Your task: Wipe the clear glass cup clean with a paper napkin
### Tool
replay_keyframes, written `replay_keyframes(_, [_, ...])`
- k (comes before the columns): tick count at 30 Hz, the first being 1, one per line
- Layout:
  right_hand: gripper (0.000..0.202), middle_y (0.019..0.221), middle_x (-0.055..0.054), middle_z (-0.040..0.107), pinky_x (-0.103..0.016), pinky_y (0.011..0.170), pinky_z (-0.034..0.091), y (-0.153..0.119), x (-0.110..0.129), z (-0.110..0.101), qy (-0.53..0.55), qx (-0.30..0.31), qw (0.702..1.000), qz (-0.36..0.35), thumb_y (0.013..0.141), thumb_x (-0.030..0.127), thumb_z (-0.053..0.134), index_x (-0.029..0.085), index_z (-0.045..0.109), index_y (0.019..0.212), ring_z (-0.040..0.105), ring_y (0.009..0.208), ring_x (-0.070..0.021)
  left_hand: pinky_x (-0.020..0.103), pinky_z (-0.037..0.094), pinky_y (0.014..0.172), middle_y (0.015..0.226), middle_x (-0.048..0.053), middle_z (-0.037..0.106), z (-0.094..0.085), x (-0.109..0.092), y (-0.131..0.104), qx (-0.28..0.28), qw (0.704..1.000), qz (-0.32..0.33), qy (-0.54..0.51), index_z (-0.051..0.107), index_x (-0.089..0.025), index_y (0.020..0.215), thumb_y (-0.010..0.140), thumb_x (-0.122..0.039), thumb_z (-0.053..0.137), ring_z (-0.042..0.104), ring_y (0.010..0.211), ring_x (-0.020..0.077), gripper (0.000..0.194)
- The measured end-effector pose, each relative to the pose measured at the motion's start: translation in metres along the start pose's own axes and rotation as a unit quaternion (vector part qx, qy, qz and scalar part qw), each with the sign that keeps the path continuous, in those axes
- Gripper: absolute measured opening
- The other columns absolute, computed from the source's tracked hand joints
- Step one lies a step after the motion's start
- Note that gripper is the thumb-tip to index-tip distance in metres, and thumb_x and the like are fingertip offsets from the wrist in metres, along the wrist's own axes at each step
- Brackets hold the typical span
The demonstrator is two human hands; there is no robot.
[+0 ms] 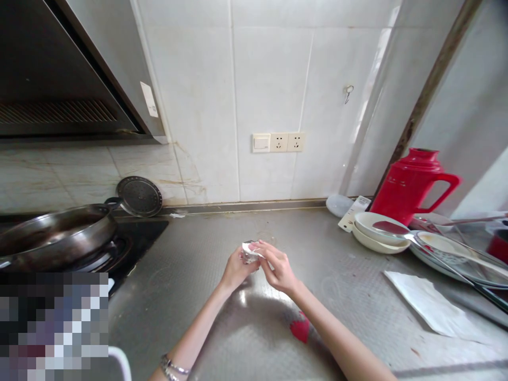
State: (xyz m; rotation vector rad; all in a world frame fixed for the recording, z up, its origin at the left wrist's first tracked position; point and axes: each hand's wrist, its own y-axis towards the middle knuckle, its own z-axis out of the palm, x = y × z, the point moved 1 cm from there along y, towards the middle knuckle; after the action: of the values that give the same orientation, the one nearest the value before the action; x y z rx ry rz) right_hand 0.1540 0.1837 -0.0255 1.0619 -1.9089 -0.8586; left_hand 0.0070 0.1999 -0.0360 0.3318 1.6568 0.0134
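Near the middle of the steel counter, my left hand [237,271] has its fingers wrapped round a small glass object [250,257], which looks like a little jar or cup. Its exact shape is hard to tell. A piece of white tissue [252,247] lies over its top, pressed there by the fingers of my right hand [278,267]. Both hands touch each other around the object, a little above the counter. A bracelet circles my left wrist. Beside my right forearm a red patch [300,328] shows on the counter.
At the left a steel pan [59,233] sits on the black stove [146,233], under the range hood. On the right stand a red thermos [408,188], stacked white bowls [377,241] and plates with utensils. A white cloth or paper [424,301] lies before them.
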Motion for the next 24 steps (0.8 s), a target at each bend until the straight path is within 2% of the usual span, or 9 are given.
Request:
replay_keyframes(3, [0.040, 0.114, -0.010, 0.068, -0.050, 0.105, 0.042, 0.001, 0.000, 0.001, -0.026, 0.029, 0.997, -0.063, 0.087, 0.007, 0.037, 0.021, 0.052, 0.123, 0.061, 0.113, -0.0206, 0.024, 0.046, 0.065, 0.085, 0.004, 0.069, 0.000, 0.001, 0.000, -0.013, 0.996, 0.022, 0.091, 0.064, -0.014, 0.093, 0.061, -0.031, 0.074, 0.062, 0.076, 0.0175, 0.037])
replay_keyframes(7, [0.040, 0.111, -0.010, 0.069, -0.052, 0.104, 0.042, 0.003, -0.006, -0.002, -0.061, 0.033, 0.997, -0.020, 0.088, 0.008, 0.037, 0.022, 0.052, 0.122, 0.064, 0.107, -0.0212, 0.023, 0.044, 0.061, 0.081, 0.003, 0.068, -0.001, 0.007, 0.000, -0.043, 0.988, 0.001, 0.150, 0.061, -0.013, 0.099, 0.059, -0.029, 0.074, 0.061, 0.070, 0.0160, 0.045])
replay_keyframes(9, [0.041, 0.110, -0.009, 0.069, -0.052, 0.104, 0.042, 0.003, -0.008, -0.002, -0.064, 0.019, 0.998, -0.006, 0.088, 0.008, 0.037, 0.023, 0.051, 0.123, 0.066, 0.103, -0.0210, 0.023, 0.044, 0.059, 0.080, 0.003, 0.068, -0.002, 0.009, 0.000, -0.052, 0.984, -0.007, 0.168, 0.060, -0.013, 0.101, 0.059, -0.029, 0.074, 0.060, 0.068, 0.0158, 0.048])
replay_keyframes(11, [0.041, 0.110, -0.009, 0.069, -0.051, 0.104, 0.043, 0.002, -0.006, -0.001, -0.053, 0.011, 0.998, -0.023, 0.087, 0.007, 0.038, 0.023, 0.051, 0.123, 0.066, 0.102, -0.0206, 0.023, 0.044, 0.059, 0.080, 0.003, 0.068, -0.003, 0.010, 0.000, -0.054, 0.983, -0.008, 0.174, 0.060, -0.014, 0.098, 0.059, -0.030, 0.074, 0.061, 0.068, 0.0160, 0.045])
replay_keyframes(15, [0.042, 0.112, -0.010, 0.068, -0.049, 0.104, 0.044, 0.000, 0.001, 0.005, -0.021, 0.033, 0.997, -0.064, 0.087, 0.007, 0.037, 0.022, 0.051, 0.124, 0.062, 0.111, -0.0202, 0.024, 0.045, 0.062, 0.082, 0.003, 0.068, -0.004, 0.009, 0.001, -0.035, 0.987, 0.005, 0.154, 0.060, -0.016, 0.090, 0.060, -0.031, 0.073, 0.062, 0.074, 0.0182, 0.036])
replay_keyframes(17, [0.041, 0.116, -0.009, 0.067, -0.048, 0.105, 0.043, 0.000, 0.001, 0.007, -0.011, 0.043, 0.998, -0.038, 0.089, 0.008, 0.036, 0.022, 0.051, 0.125, 0.060, 0.115, -0.0202, 0.024, 0.046, 0.066, 0.085, 0.004, 0.069, -0.003, 0.008, 0.002, -0.005, 0.992, 0.018, 0.124, 0.062, -0.015, 0.093, 0.062, -0.030, 0.072, 0.063, 0.078, 0.0190, 0.036])
replay_keyframes(19, [0.040, 0.118, -0.008, 0.067, -0.047, 0.106, 0.042, 0.001, -0.004, 0.008, -0.002, 0.025, 0.999, 0.023, 0.092, 0.011, 0.036, 0.024, 0.052, 0.126, 0.060, 0.114, -0.0199, 0.025, 0.047, 0.067, 0.087, 0.004, 0.068, -0.002, 0.007, 0.002, 0.010, 0.997, 0.008, 0.076, 0.062, -0.014, 0.101, 0.062, -0.029, 0.072, 0.063, 0.079, 0.0190, 0.043])
replay_keyframes(22, [0.036, 0.113, -0.004, 0.070, -0.045, 0.104, 0.045, 0.000, -0.011, 0.007, 0.009, -0.029, 0.994, 0.109, 0.095, 0.018, 0.037, 0.028, 0.056, 0.123, 0.065, 0.107, -0.0203, 0.025, 0.049, 0.061, 0.084, 0.004, 0.066, -0.002, 0.004, 0.001, 0.003, 0.998, -0.055, -0.002, 0.059, -0.013, 0.109, 0.060, -0.033, 0.074, 0.061, 0.073, 0.0177, 0.055])
replay_keyframes(24, [0.034, 0.112, -0.003, 0.070, -0.044, 0.102, 0.046, -0.001, -0.013, 0.007, 0.012, -0.059, 0.989, 0.135, 0.096, 0.021, 0.038, 0.028, 0.059, 0.121, 0.065, 0.106, -0.0215, 0.026, 0.050, 0.058, 0.083, 0.004, 0.065, -0.002, 0.001, 0.000, 0.002, 0.995, -0.086, -0.040, 0.059, -0.013, 0.110, 0.060, -0.038, 0.075, 0.060, 0.071, 0.0171, 0.059])
